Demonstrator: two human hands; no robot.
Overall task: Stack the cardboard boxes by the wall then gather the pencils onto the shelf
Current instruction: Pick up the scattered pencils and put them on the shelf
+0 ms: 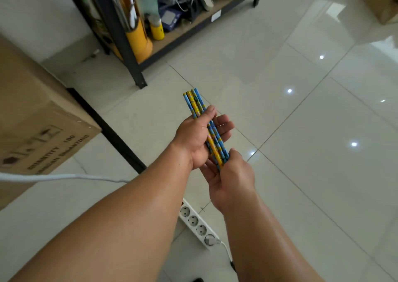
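Note:
A bundle of several blue and yellow patterned pencils [195, 102] lies across my left hand [193, 139], whose thumb presses over them while the fingers cradle them from below. My right hand [230, 180] grips the near ends of the same pencils. Both hands are held above the tiled floor in the middle of the view. A large cardboard box [38, 118] stands at the left by the white wall. The metal shelf [193, 23] is ahead, its bottom board crowded with items.
A white power strip [197, 223] with a plugged cable lies on the floor under my arms. A white cord [53, 177] crosses at the left. Another cardboard box [385, 1] sits at the top right. A yellow tube [139, 40] and a bottle stand on the shelf.

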